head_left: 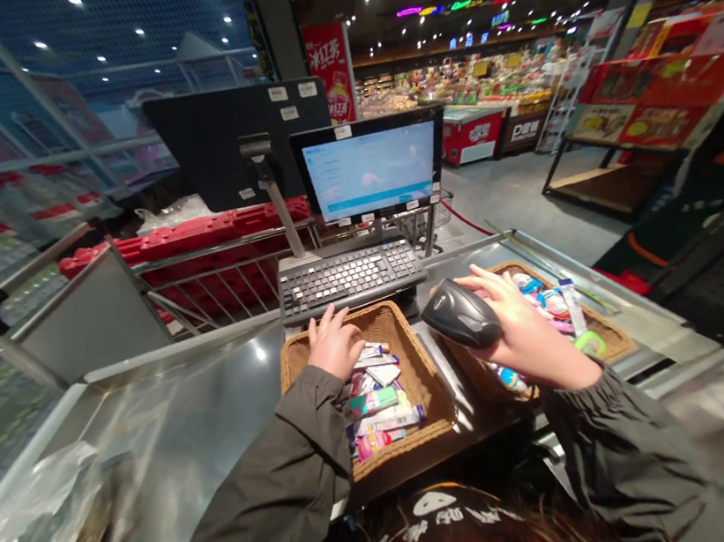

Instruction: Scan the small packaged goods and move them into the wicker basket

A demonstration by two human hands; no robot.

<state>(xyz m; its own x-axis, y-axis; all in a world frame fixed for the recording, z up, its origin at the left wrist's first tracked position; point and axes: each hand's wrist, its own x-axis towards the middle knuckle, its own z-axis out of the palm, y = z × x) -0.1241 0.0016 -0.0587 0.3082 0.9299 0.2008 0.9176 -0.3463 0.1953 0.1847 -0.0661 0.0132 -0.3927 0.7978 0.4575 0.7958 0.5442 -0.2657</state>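
The right hand [523, 330] gripped a black handheld barcode scanner [459, 313] above a wicker basket [604, 341]. The left hand [335, 341] lay spread over the rim of another wicker basket [407, 363], just beside its packaged goods [374, 403].

Black barcode scanner [459, 313]; tan wicker basket [405, 345].

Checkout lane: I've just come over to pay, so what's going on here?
A person at the checkout counter holds a black handheld barcode scanner in their right hand above a wicker basket of small packets. Their left hand rests at the rim of a second packet-filled wicker basket, just below a keyboard and lit monitor.
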